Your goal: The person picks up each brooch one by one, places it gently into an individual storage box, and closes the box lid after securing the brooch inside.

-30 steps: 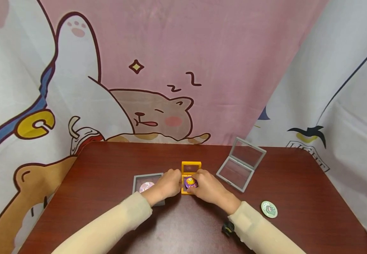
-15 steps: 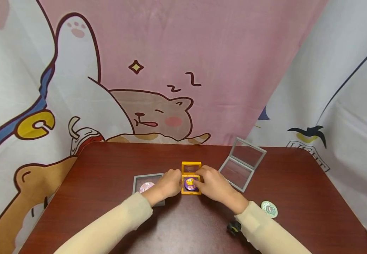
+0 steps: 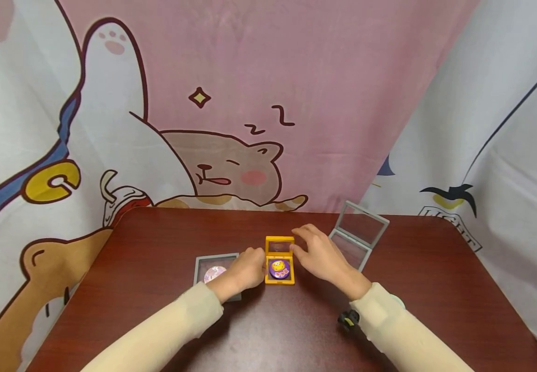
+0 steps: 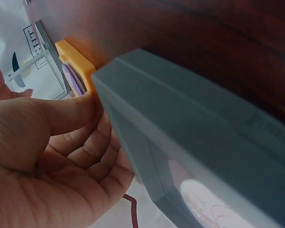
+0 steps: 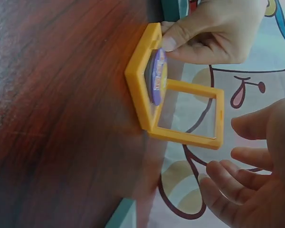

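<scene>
A small yellow display case (image 3: 280, 282) stands with its clear lid raised, in the middle of the table. Inside its base lies a round purple badge (image 3: 279, 268) with a yellow figure. My left hand (image 3: 249, 268) pinches the case's left side, the thumb over the rim in the right wrist view. To the right of the raised lid (image 5: 218, 118), my right hand (image 3: 321, 258) is held with loosely spread fingers and nothing in them. Seen from the right wrist, those fingertips are apart from the lid.
Left of the yellow case lies a grey case (image 4: 190, 109) with a pink badge (image 3: 214, 273), partly behind my left hand. A larger grey case (image 3: 367, 212) stands with its lid up at the back right. My right sleeve mostly covers a green badge (image 3: 397, 301).
My right hand has let go of the purple badge, which now lies flatter in the yellow case. It has moved up and right to beside the lid. My left hand has stayed put.
</scene>
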A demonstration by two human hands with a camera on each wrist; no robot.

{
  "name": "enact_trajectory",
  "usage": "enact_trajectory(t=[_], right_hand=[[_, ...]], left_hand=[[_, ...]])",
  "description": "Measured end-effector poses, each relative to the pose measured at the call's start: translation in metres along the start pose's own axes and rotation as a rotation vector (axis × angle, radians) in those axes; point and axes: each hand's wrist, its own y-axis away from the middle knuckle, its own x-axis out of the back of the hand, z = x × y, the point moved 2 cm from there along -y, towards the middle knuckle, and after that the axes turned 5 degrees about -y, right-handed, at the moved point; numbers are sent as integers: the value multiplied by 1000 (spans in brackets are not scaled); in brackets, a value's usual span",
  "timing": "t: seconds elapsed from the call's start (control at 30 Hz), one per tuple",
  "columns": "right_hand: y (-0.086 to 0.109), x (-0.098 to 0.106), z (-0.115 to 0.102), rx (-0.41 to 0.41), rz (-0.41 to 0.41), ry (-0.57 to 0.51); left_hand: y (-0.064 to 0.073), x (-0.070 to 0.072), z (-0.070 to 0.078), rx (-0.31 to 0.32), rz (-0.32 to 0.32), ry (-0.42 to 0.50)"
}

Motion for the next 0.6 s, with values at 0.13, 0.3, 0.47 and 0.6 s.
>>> enact_trajectory(t=[0.13, 0.3, 0.47, 0.6], right_hand=[[-1, -4, 3, -21, -35, -14], [0, -8, 6, -16, -57, -16], [2, -9, 7, 3, -55, -10], [4, -10, 7, 19, -43, 0]], left_hand=[[2, 5, 5, 11, -13, -1], [16, 24, 22, 6, 6, 10], [25, 40, 35, -14, 15, 7], [34, 55, 46, -32, -4, 36]])
